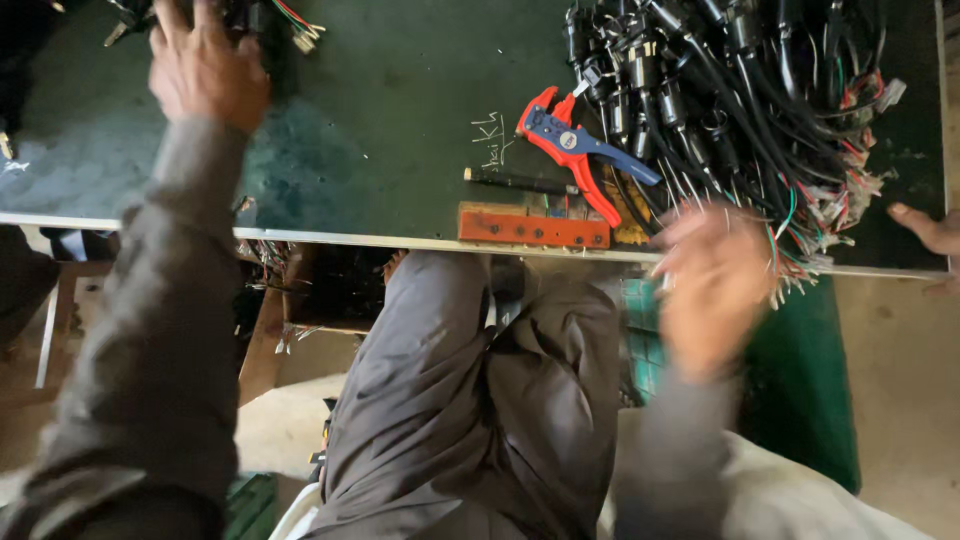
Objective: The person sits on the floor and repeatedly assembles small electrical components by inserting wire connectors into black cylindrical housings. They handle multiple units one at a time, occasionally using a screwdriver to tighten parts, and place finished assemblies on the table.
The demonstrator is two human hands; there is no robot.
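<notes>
Head view: two hands at a green table [380, 120].
Left hand [205, 65], at 11 o'clock, touches wires [295, 25], grip unclear. Right hand [715, 285], at 4 o'clock, is blurry, maybe open, beside a cable pile [740, 100].

1. A small round white label [567, 139] sat on the blue body of the red-and-blue wire stripper [577, 152], which lay on the dark green bench [400, 120] just left of the wire pile.
2. Chalk-white handwritten marks [490, 140] stood on the bench surface, just left of the stripper.
3. No packages, signs or screens showed.
</notes>
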